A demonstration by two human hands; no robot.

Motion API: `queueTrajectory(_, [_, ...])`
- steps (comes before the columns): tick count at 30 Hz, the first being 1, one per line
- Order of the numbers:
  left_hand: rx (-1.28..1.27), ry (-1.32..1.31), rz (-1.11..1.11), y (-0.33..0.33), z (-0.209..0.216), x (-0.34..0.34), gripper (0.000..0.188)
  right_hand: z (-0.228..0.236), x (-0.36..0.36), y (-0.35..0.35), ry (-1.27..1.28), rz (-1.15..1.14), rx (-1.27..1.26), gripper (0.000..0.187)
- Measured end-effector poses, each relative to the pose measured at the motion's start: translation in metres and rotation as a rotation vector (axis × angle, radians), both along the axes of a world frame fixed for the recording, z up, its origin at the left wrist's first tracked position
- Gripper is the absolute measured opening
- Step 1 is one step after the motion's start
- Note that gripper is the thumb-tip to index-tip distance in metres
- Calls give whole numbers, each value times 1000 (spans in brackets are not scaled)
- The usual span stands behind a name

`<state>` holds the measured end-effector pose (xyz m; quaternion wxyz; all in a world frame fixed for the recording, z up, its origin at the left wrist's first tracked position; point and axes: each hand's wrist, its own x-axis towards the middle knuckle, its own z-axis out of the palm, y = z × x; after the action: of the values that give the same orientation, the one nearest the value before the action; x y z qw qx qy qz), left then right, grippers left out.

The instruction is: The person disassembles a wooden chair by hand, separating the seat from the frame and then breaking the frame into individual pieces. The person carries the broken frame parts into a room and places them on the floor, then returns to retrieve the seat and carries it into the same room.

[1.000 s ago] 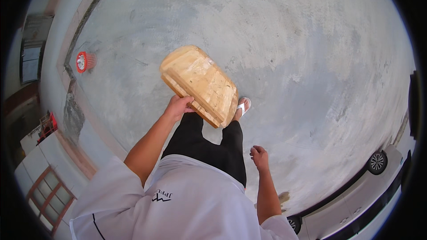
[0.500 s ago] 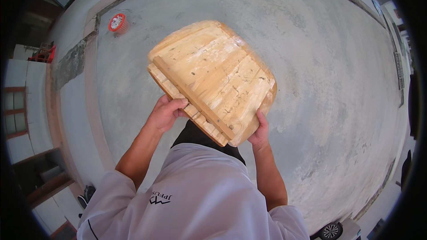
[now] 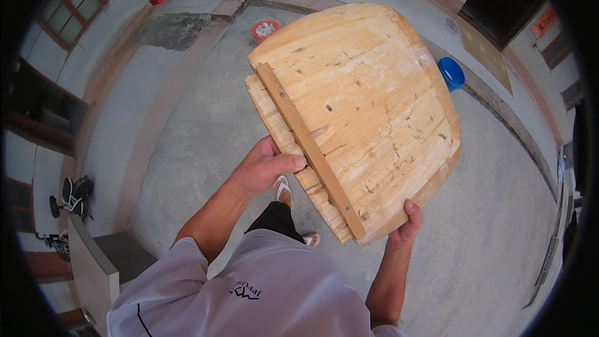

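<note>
Both of my hands hold a large wooden board (image 3: 374, 118) out in front of me, tilted. It is pale yellow, made of joined planks, with rounded far corners, dark cracks and whitish smears. A straight wooden batten (image 3: 312, 150), fixed with screws, runs across it near its straight edge. My left hand (image 3: 265, 165) is closed on that edge, thumb on top beside the batten. On the right, my right hand (image 3: 407, 223) grips the curved side near the lower corner, its thumb on the upper face. The other fingers of both hands are largely hidden beneath the board.
Concrete floor (image 3: 193, 150) spreads around me. Beyond the board stand a red basket (image 3: 264, 30) with white contents and a blue bucket (image 3: 450, 73), both partly covered by it. A low step runs along the left wall. A grey panel (image 3: 93, 268) stands at the lower left.
My view has swung, so basket, bucket and walls sit elsewhere in the picture. The board has shifted right and looks larger, still in both hands. My sandalled feet now show.
</note>
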<state>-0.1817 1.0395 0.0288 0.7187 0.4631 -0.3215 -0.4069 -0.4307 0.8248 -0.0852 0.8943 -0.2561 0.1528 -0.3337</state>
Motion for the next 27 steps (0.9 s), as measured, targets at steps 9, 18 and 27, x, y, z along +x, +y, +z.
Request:
queueTrajectory(9, [37, -115, -82, 30, 9, 27, 57, -18, 44, 5, -13, 39, -69, 87])
queueTrajectory(18, [-175, 9, -62, 21, -20, 64, 65, 11, 51, -23, 11, 6, -404, 91])
queueTrajectory(27, [-304, -281, 146, 39, -6, 13, 56, 20, 113, -89, -277, 292, -514, 87])
